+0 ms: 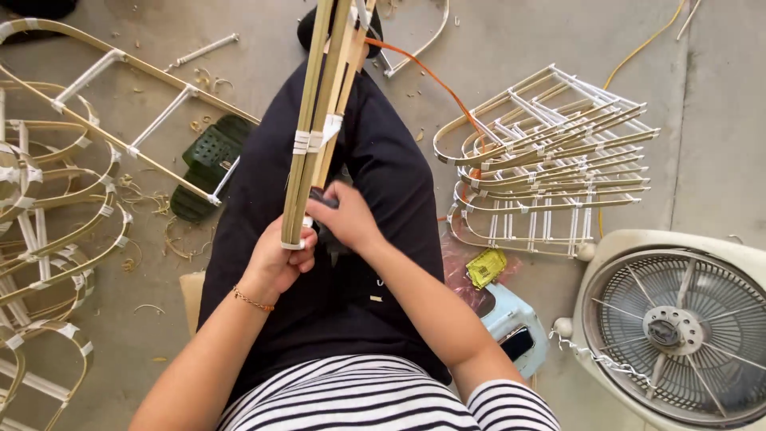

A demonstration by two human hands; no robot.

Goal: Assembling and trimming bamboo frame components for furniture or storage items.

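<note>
A bundle of long bamboo strips bound with white tape (319, 120) stands tilted over my lap, its near end by my hands. My left hand (275, 259) grips that near end from below, a thin bracelet on the wrist. My right hand (345, 215) is closed on a small dark tool (323, 195) pressed against the bundle's right side. My legs in dark trousers (375, 175) stretch out beneath.
A stack of bent bamboo frames (550, 160) lies on the concrete floor at right. More curved frames (56, 207) lie at left. A green sandal (209, 164), a white box fan (678, 327), a light blue stool (511, 319), a yellow packet (487, 267) and an orange cord (431, 76) surround me.
</note>
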